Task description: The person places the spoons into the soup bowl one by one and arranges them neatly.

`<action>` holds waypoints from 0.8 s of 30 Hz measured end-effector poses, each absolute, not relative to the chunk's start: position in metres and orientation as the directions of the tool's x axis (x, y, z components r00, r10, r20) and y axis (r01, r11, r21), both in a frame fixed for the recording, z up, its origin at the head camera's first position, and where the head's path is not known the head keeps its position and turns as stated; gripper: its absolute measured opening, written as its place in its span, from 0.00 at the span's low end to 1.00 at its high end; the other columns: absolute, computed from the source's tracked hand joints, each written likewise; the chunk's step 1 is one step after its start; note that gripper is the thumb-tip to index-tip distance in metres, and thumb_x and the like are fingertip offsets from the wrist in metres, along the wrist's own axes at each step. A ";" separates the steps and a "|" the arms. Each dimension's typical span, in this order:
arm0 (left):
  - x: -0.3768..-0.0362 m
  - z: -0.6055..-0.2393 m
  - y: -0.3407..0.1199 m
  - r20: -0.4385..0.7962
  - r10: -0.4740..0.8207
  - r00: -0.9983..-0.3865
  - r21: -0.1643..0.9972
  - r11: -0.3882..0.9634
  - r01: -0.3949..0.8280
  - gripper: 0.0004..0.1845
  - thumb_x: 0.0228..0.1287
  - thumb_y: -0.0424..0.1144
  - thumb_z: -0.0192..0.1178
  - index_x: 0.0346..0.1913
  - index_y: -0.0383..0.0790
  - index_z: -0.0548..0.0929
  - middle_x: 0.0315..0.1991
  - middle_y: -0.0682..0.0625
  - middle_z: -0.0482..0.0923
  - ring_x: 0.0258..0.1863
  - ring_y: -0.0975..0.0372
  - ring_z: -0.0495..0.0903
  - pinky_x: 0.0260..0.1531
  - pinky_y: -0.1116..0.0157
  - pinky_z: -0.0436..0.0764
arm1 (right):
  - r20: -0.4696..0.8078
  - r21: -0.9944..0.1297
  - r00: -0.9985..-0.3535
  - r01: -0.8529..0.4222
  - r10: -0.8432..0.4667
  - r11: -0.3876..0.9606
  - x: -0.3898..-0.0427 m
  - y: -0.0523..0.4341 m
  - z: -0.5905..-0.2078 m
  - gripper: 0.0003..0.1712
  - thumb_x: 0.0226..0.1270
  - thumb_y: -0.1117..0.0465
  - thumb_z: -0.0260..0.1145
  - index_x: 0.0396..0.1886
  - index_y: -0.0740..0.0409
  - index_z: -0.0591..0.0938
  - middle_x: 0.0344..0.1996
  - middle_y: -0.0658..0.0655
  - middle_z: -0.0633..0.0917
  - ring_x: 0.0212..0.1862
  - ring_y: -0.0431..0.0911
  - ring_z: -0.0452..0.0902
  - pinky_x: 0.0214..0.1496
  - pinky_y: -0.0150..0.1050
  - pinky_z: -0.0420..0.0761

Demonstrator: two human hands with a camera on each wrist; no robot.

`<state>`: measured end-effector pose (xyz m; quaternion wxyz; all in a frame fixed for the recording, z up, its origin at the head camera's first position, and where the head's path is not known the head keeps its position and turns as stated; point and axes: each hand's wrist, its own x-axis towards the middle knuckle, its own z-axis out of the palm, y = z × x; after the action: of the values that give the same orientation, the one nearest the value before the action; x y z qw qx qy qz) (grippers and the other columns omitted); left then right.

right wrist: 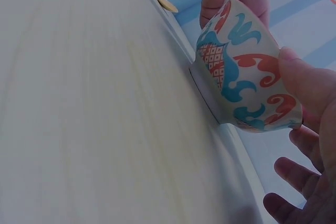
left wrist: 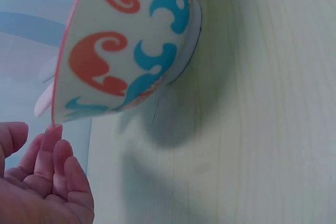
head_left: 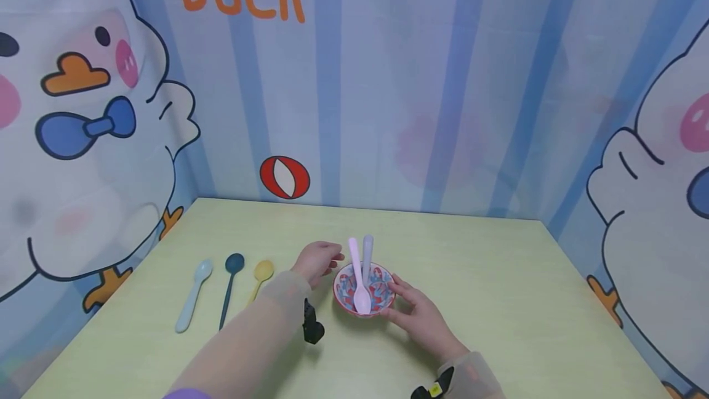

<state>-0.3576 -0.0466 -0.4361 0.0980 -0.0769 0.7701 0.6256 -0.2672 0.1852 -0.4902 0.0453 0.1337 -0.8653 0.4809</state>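
Observation:
A small bowl (head_left: 344,288) with a red and blue pattern stands on the table in the head view. Two spoons lean in it: a pink spoon (head_left: 362,297) with its head down in the bowl, and a pale purple spoon (head_left: 368,250) with its handle up. My right hand (head_left: 418,319) pinches the bowl's right rim between thumb and fingers. At the bowl's left side is my left hand (head_left: 318,260), fingers loosely bent and holding nothing. In the left wrist view, a fingertip (left wrist: 52,132) is right at the rim of the patterned bowl (left wrist: 100,61).
Left of my left arm lie a light blue spoon (head_left: 191,300), a dark blue spoon (head_left: 228,294) and a yellow spoon (head_left: 263,271), partly hidden by the arm. A duck-print curtain (head_left: 376,79) stands behind the pale table (head_left: 471,251).

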 end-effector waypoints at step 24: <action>-0.325 -0.428 -0.114 -0.124 -0.049 -0.991 0.966 0.222 -0.132 0.21 0.72 0.45 0.54 0.60 0.36 0.74 0.50 0.42 0.79 0.52 0.47 0.73 0.56 0.53 0.73 | 0.200 -0.821 -0.963 -0.267 -0.183 0.505 -0.266 0.184 -0.488 0.36 0.56 0.49 0.73 0.63 0.56 0.76 0.70 0.51 0.67 0.71 0.56 0.57 0.69 0.58 0.56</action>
<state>-0.3247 -0.1137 -0.4283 0.0337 -0.0579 0.7810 0.6209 -0.2664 0.1841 -0.4877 0.0434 0.1298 -0.8663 0.4804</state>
